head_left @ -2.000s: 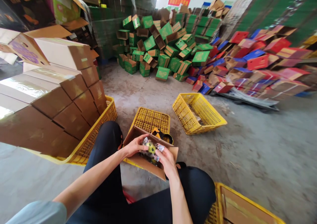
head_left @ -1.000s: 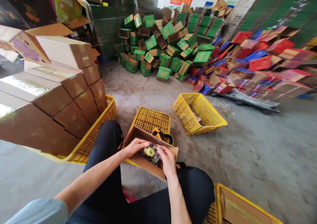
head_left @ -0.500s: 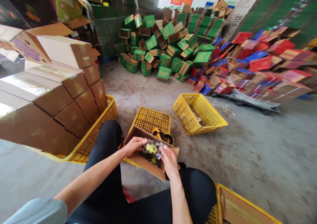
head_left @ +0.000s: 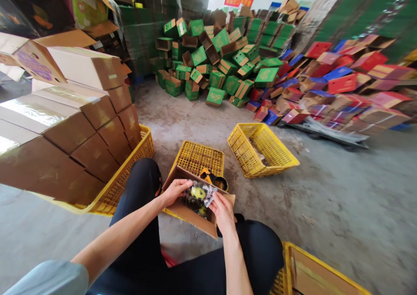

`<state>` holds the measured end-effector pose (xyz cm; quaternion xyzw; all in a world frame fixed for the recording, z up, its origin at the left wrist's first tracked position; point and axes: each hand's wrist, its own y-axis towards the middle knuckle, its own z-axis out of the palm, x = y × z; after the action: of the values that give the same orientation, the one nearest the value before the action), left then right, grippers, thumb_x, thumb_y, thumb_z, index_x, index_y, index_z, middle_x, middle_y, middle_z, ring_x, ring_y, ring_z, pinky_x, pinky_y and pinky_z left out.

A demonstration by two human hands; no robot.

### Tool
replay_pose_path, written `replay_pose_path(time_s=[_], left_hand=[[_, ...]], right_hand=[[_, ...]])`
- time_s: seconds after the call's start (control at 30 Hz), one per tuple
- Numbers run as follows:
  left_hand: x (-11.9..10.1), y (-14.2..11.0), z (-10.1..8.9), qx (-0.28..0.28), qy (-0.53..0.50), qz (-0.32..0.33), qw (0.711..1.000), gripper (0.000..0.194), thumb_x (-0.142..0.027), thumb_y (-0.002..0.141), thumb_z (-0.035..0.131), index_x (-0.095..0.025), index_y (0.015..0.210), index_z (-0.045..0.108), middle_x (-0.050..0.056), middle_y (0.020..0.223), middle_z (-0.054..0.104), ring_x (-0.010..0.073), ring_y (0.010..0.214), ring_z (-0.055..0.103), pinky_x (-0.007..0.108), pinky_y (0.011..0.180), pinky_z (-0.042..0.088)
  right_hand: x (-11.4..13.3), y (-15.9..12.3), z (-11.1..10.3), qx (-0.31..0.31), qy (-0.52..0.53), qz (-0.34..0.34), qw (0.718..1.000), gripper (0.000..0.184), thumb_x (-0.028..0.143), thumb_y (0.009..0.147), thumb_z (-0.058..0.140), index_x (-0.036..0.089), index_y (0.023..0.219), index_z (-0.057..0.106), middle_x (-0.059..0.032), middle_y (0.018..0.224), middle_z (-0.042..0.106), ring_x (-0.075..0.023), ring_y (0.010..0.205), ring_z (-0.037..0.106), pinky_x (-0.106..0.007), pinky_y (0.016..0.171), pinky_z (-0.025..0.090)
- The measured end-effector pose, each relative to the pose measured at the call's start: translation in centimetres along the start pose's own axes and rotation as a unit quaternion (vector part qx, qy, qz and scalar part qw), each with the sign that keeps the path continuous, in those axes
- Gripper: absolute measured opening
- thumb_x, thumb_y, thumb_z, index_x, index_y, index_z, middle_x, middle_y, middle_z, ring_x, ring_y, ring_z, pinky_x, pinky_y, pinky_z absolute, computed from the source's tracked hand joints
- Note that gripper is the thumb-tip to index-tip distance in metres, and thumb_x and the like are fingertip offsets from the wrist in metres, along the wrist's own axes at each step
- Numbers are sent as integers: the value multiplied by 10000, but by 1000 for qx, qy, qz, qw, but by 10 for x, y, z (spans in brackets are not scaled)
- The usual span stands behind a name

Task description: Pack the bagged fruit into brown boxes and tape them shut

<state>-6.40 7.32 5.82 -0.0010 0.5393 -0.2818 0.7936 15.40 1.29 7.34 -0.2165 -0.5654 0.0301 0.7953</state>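
Between my hands is a clear plastic bag (head_left: 198, 193) with a yellow-green, dark-spotted item inside; its exact kind is too small to tell. My left hand (head_left: 176, 191) pinches the bag's left end, and my right hand (head_left: 222, 208) grips its right end. The bag is stretched above an open cardboard box (head_left: 197, 222), where more dark and yellow-green items show underneath. The box rests on an upturned yellow plastic crate (head_left: 200, 150). Just behind the box, on the crate, lies an orange and black tape dispenser (head_left: 208, 175).
Closed cardboard boxes (head_left: 74, 130) are stacked in a yellow crate (head_left: 112, 197) at my left. A tilted yellow crate (head_left: 262, 151) stands ahead right, and another crate (head_left: 288, 260) holding cardboard is near my right knee. Piles of green boxes (head_left: 215, 96) and red-blue boxes (head_left: 342, 84) lie behind.
The bag has shifted very slightly left and its right end looks more bunched up. Both hands keep their hold; everything else stays in place.
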Motion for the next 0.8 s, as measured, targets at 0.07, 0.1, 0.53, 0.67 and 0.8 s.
replay_pose_path(time_s=[0.07,0.1,0.53,0.67,0.8], left_hand=[[2,1,-1,-2,-2,3,1000,515,-625,783,820,-148,977,800,77,923,756,150,773,664,224,700,476],[2,1,-2,-4,-3,5,1000,515,-626,783,820,-148,971,799,75,914,753,144,759,659,222,689,472],[3,3,2,-15,-36,4,999,568,-665,741,833,-127,906,754,53,797,709,141,689,640,225,637,496],[4,5,2,-19,-48,4,999,556,-653,745,839,-127,901,746,46,804,706,123,671,633,226,648,520],[4,5,-2,-33,-47,-23,998,584,-639,776,826,-153,1089,740,87,988,745,164,823,701,257,718,568]], right_hand=[[-1,0,0,-4,-11,-7,1000,483,581,660,911,225,962,788,-83,983,804,-281,911,764,-422,823,637],[-1,-1,0,-6,-18,-11,1000,474,585,670,904,226,958,790,-80,995,803,-272,918,760,-407,824,634],[0,-3,5,59,-31,-19,998,461,542,610,952,216,901,806,-9,777,739,-158,704,653,-291,709,559],[2,-4,9,57,-18,-26,998,449,524,608,956,212,894,809,-12,783,744,-154,706,650,-274,695,552],[2,-3,5,34,-15,-39,999,484,531,578,967,204,895,804,-18,797,755,-155,709,667,-274,698,570]])
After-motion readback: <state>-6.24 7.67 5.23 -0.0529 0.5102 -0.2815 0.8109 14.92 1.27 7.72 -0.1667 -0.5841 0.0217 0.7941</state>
